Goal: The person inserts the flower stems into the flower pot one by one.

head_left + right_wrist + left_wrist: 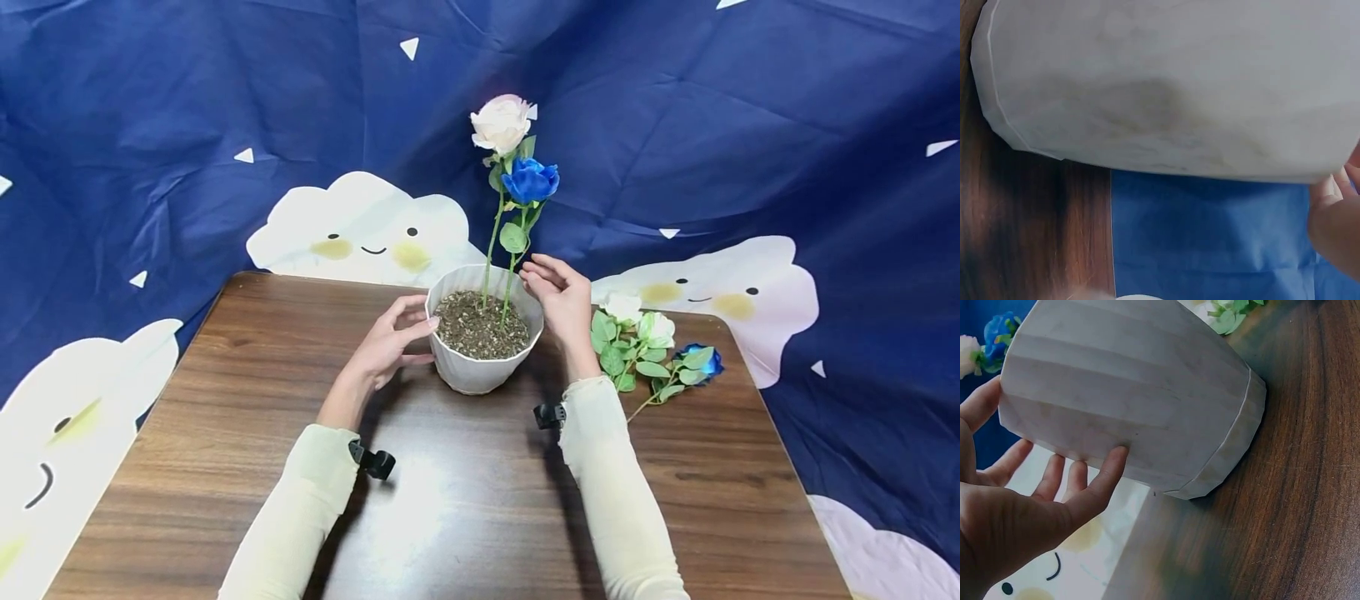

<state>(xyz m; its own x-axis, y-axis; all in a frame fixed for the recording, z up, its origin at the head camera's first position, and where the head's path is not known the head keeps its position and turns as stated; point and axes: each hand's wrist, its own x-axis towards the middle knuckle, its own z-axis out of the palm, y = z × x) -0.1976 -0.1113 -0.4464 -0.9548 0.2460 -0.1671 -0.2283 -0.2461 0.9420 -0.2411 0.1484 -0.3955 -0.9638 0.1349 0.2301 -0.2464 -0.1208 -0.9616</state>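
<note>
A white fluted pot (480, 379) filled with dark soil (474, 329) stands on the table. A pale pink-white rose (501, 125) and a blue rose (531, 181) rise upright from the soil. My left hand (382, 346) rests against the pot's left side, its thumb at the rim. In the left wrist view its fingers (1107, 475) are spread and loosely bent along the wall. My right hand (561, 304) is at the pot's right rim, beside the blue rose's stem, fingers loosely bent. The right wrist view hides most of this hand (1338, 219) behind the pot.
To the right of the pot, white roses (657, 330) and another blue rose (703, 364) lie with their leaves on the wooden table (247, 400). Behind the table hangs a blue cloth (637, 100) with smiling clouds. A small black camera sits on each wrist.
</note>
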